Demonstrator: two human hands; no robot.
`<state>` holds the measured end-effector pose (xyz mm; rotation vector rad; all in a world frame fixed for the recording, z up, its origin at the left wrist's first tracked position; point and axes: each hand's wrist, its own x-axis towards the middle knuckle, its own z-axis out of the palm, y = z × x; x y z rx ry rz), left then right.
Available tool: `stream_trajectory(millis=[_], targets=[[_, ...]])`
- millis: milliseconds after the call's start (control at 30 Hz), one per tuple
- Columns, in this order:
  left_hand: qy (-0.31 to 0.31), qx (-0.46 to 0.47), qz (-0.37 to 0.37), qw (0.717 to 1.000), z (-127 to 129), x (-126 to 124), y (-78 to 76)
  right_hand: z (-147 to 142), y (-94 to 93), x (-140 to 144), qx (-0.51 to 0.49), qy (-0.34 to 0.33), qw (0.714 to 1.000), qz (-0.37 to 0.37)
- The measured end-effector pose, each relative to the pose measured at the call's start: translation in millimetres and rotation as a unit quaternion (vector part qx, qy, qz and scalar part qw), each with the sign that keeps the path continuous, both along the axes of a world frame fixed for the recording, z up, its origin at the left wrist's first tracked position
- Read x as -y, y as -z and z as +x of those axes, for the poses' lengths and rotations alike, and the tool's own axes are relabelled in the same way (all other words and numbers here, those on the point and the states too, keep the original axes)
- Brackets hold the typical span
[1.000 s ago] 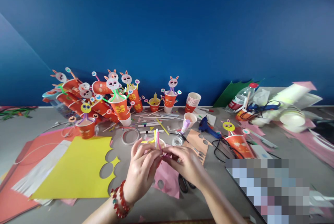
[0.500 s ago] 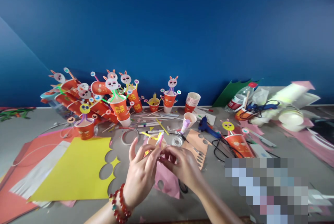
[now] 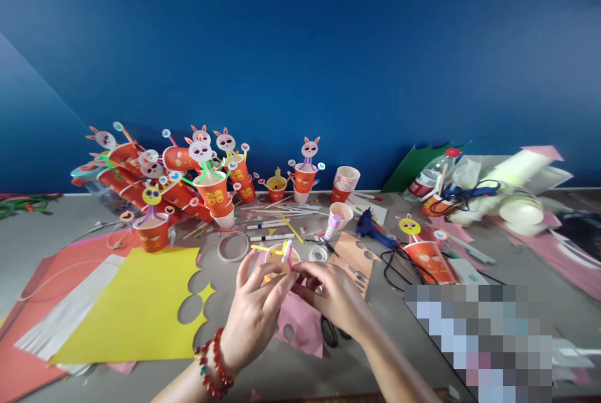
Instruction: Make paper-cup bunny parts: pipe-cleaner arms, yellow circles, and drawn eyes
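Observation:
My left hand [image 3: 257, 303], with a red bead bracelet [image 3: 216, 362] at the wrist, has thumb and forefinger pinched on a slim pink-and-white strip [image 3: 288, 255] that points upward. Its exact kind is unclear. Fingertips of my right hand [image 3: 331, 293] are closed and meet the left ones near the strip's lower end; what lies between them is hidden. Just behind the fingers stands a paper cup [image 3: 268, 255] with yellow straws [image 3: 261, 247], partly covered by my left hand. Beneath both hands lies a pink sheet with cut holes [image 3: 303, 328].
Yellow paper [image 3: 131, 303] covers the left front. Red cups with rabbit heads [image 3: 213, 193] crowd the back left. A tape roll [image 3: 233, 246], a blue glue gun [image 3: 373, 228] with its black cord, stacked cups [image 3: 346, 184] and a bottle [image 3: 434, 174] lie or stand farther back.
The pink-and-white strip now stands more upright between the fingers. My right hand has shifted slightly, showing more of the black scissor-like loops beneath it.

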<state>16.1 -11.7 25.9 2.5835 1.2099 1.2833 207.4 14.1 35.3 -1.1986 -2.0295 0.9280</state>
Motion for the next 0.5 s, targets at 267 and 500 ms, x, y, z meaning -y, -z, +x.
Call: stream_trajectory(millis=[267, 500], targets=[[-0.039, 0.013, -0.038, 0.998, 1.7, 1.9, -4.3, -2.1, 9.7, -2.3, -0.085, 0.003, 0.995, -0.058], [-0.052, 0.008, -0.044, 0.998, 5.4, 2.4, -4.3, -9.1, 19.5, -0.2, -0.155, 0.031, 0.984, -0.085]])
